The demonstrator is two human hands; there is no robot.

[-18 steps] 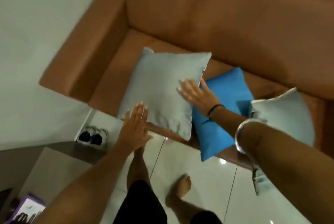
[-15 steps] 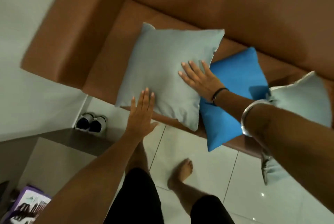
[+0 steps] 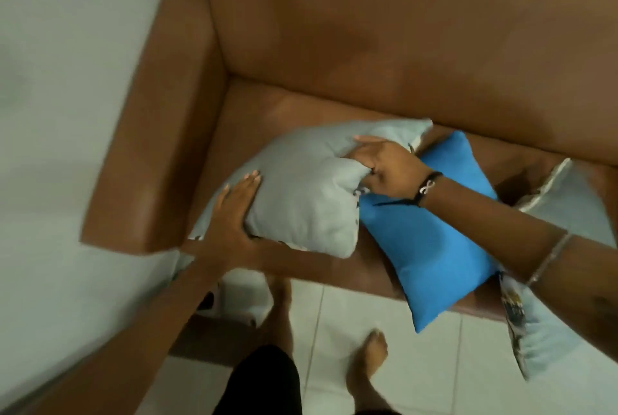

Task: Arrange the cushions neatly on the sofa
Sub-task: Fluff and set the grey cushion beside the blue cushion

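On sofa (image 3: 368,46), grey cushion (image 3: 301,194) tilted diagonally

Both hands grip a grey cushion (image 3: 301,194) on the sofa (image 3: 368,46): left hand (image 3: 234,214) at its near-left edge, right hand (image 3: 384,163) pinching its right edge beside a blue cushion (image 3: 434,247).

I could read no text, label, brand or number anywhere in front of me. The printed edge of the pale cushion (image 3: 515,307) tucked under my right arm carried a dark pattern, but it was too blurred for me to tell any letters in it.
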